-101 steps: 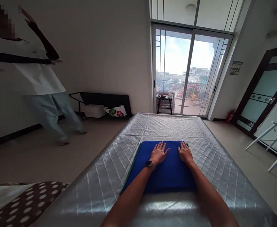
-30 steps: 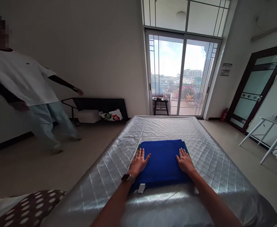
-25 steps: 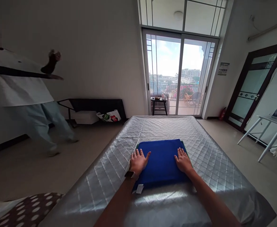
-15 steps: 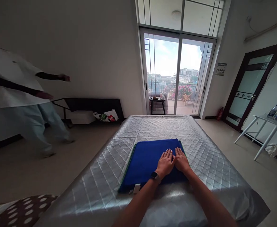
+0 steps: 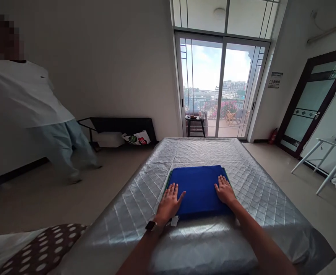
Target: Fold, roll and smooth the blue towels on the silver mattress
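A folded blue cloth (image 5: 200, 189) with green edging lies flat on a silver quilted cover (image 5: 133, 210). My left hand (image 5: 170, 201) rests flat on the cloth's left side, fingers stretched out and thumb apart; a dark watch is on that wrist. On the cloth's right side my right hand (image 5: 224, 190) lies open, palm down, with the thumb spread inward. A small white label (image 5: 174, 220) sticks out at the near left edge, close to my left wrist. The undersides of both hands are hidden.
At the left stands a person in a white shirt (image 5: 24, 97). Behind are a black bench (image 5: 122, 124) and a glass sliding door (image 5: 202, 76). A white table (image 5: 334, 144) with a bottle is at the right. Brown polka-dot fabric (image 5: 44, 248) lies at the lower left.
My left hand has slid left, away from my right hand, to the cloth's left side. My right hand stays on the right side. The person's arms have swung back; the view has shifted slightly.
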The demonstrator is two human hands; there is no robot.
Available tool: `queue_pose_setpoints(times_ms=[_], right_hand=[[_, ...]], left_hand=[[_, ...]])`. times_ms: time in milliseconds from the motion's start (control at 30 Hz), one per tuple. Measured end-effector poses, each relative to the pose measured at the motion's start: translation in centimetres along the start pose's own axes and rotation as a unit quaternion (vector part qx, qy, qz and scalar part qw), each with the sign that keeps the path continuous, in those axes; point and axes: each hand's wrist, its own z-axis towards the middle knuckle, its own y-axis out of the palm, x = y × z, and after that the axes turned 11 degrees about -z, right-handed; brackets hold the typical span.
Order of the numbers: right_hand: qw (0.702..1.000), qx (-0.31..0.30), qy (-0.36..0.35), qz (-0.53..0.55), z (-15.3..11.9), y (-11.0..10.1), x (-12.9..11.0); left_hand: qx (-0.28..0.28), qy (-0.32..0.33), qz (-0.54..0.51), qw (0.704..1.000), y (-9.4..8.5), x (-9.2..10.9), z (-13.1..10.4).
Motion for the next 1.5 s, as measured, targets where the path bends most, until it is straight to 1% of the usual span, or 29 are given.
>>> queue_pose_setpoints(times_ms=[100,167,267,400,467,500,533,600,700,767,800,833,867,933,1000,1100,1200,1267,1300,1367,1433,1500], right_hand=[[1.000,-0.003,-0.004,-0.010,-1.1,0.3,0.3],[1.000,-0.008,-0.007,-0.015,-2.1,0.7,0.5],[1.000,0.006,-0.009,-0.018,-3.3,1.5,0.9],[0.999,0.023,-0.022,-0.019,-3.6,2.0,1.0],[0.999,0.022,-0.022,-0.016,-3.5,2.0,0.9],[0.999,0.022,-0.020,-0.013,-3.5,2.0,0.9],[1.000,0.023,-0.019,-0.010,-3.5,2.0,0.9],[0.999,0.026,-0.017,-0.007,-3.5,2.0,0.8],[0.999,0.033,-0.015,-0.006,-3.6,2.1,0.8],[0.999,0.034,-0.018,-0.007,-3.6,2.2,0.9],[0.999,0.033,-0.020,-0.007,-3.6,2.3,0.9],[0.999,0.034,-0.022,-0.006,-3.6,2.3,1.0],[0.999,0.035,-0.024,-0.005,-3.5,2.3,1.0],[0.999,0.038,-0.025,0.000,-3.5,2.4,1.1],[0.999,0.041,-0.019,0.004,-3.6,2.3,1.1],[0.999,0.034,-0.011,0.006,-3.7,2.1,0.9],[1.000,0.025,-0.016,0.003,-3.7,1.7,0.8],[0.999,0.025,-0.021,-0.001,-3.7,1.4,0.7],[0.999,0.026,-0.022,-0.005,-3.8,1.2,0.7],[0.999,0.025,-0.021,-0.013,-4.1,0.9,0.6],[0.999,0.019,-0.015,-0.021,-4.7,0.8,0.6],[1.000,0.015,-0.011,-0.025,-5.6,0.9,0.5]], left_hand=[[0.017,0.003,-0.004,1.000,0.1,0.5,-0.1],[0.017,0.004,-0.001,1.000,0.2,0.7,0.0],[0.014,0.003,0.004,1.000,0.3,0.6,0.0],[0.005,0.011,0.021,1.000,0.2,-0.2,0.2],[-0.007,0.006,0.031,0.999,0.1,0.1,0.5],[-0.009,0.003,0.032,0.999,0.1,0.6,0.7],[-0.009,0.005,0.028,1.000,0.1,1.5,0.9],[-0.007,0.033,0.008,0.999,0.5,4.3,1.3],[-0.027,0.121,-0.033,0.992,1.8,9.9,1.7],[-0.049,0.176,-0.047,0.982,2.7,13.1,1.7],[-0.056,0.196,-0.050,0.978,3.0,14.2,1.7],[-0.059,0.208,-0.050,0.975,3.3,15.0,1.6],[-0.058,0.213,-0.050,0.974,3.4,15.3,1.5],[-0.050,0.206,-0.046,0.976,3.3,14.7,1.2],[-0.043,0.184,-0.038,0.981,2.7,12.7,0.6],[-0.035,0.122,-0.014,0.992,1.6,8.2,-0.8],[-0.024,0.052,0.011,0.998,0.8,3.6,-2.8],[-0.004,0.030,0.016,0.999,0.7,1.5,-4.2],[0.010,0.027,0.015,0.999,0.7,0.9,-4.8],[0.038,0.026,0.011,0.999,0.8,0.6,-5.5],[0.051,0.024,0.010,0.998,0.8,0.9,-5.8],[0.049,0.021,0.013,0.998,0.8,1.2,-5.8]])
